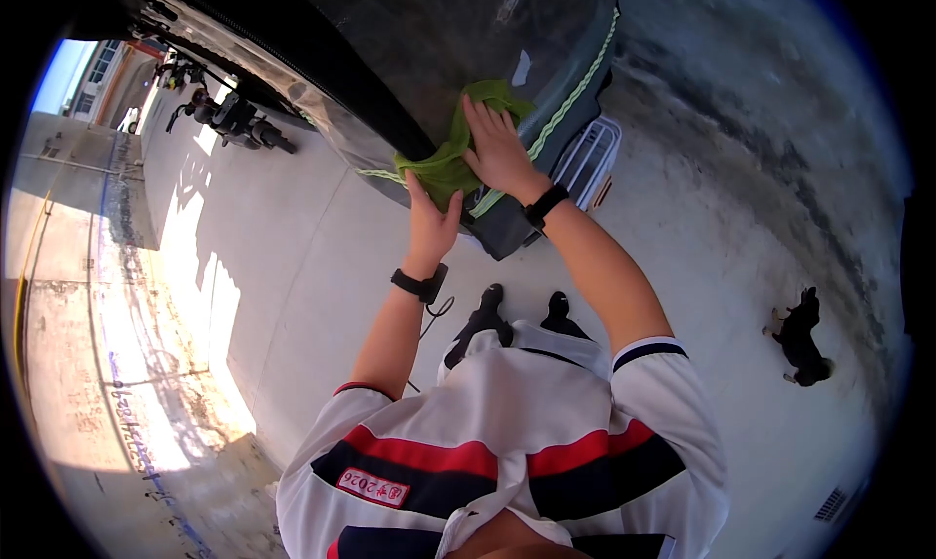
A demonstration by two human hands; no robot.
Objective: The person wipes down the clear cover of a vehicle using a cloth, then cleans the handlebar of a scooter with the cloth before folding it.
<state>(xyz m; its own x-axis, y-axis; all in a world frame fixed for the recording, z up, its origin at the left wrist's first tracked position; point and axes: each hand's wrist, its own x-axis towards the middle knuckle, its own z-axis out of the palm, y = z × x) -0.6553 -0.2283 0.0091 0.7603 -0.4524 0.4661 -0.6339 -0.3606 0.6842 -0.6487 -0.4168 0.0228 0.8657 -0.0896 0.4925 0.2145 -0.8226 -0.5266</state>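
One green cloth (444, 175), one right hand (503, 157) flat atop, one left hand (432, 230) (grip unclear) at its edge

A little patch (373, 487) on the person's white shirt (546, 393) says 2026 (it is upside down here, and the tiny marks next to it are too small to read). It sits well below the fingers (485, 120). Far to the left of them, blue numbers (136, 437) run along pale concrete (58, 315), too blurry to read.

the green cloth (441, 172) looks matt, the cover (429, 38) glossy plastic, the floor (292, 237) matt concrete.
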